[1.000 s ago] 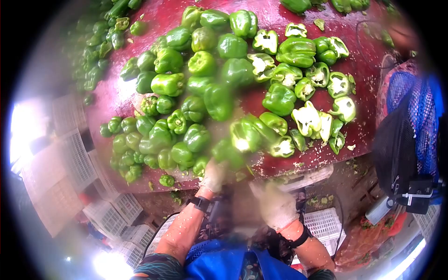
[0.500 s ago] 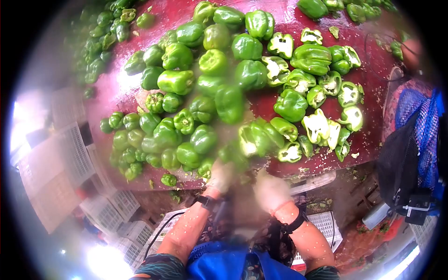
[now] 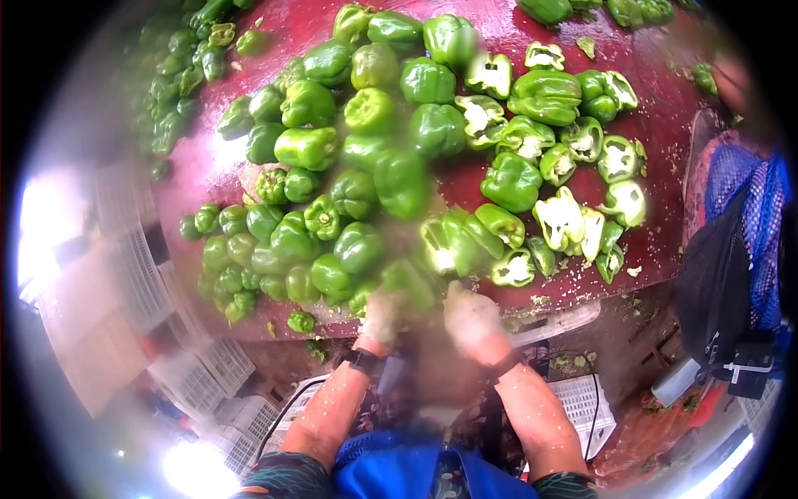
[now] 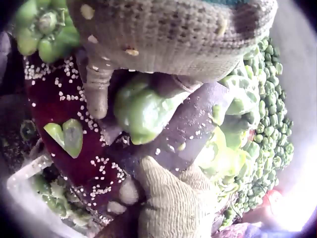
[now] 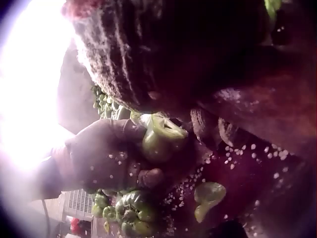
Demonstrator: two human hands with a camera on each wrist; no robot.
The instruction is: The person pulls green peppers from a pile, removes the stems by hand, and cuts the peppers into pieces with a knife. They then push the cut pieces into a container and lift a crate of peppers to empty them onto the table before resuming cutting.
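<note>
Gloved hands at a desk's near edge. We see the left hand [image 4: 168, 44] gripping a green pepper [image 4: 141, 111] between its fingers, close to a broad grey blade [image 4: 190, 131] that the right hand [image 3: 472, 316] appears to grasp. Should the glossy pepper twist, or loose seeds [image 4: 101, 183] on the red desk [image 3: 657, 166] make it slip, we judge the blade could reach the left fingers.
</note>
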